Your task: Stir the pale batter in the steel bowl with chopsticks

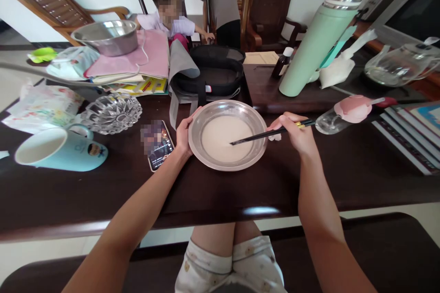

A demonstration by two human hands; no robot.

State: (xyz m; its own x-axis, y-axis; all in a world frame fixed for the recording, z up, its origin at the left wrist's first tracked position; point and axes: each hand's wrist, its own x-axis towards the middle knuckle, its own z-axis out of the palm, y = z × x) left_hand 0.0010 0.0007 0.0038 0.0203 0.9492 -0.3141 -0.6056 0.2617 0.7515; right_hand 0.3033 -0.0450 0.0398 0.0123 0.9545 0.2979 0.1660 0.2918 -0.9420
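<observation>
There's a bag [209, 78] crowding the bowl [225, 165] the left hand [184, 133] grips, a phone [163, 144] close by, and a flask [316, 46] beyond the right hand [296, 132], closed on chopsticks [256, 137].

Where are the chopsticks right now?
Head view, just right of centre: the black chopsticks are in the right hand, reaching over the metal bowl, tips at the pale liquid.

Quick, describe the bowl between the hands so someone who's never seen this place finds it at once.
On the dark table, at the near edge, look between the person's hands: the left hand holds a round metal bowl. Unlike the other bowl, which sits on a pink folder, it contains whitish liquid, with black chopsticks from the right hand reaching in.
</observation>
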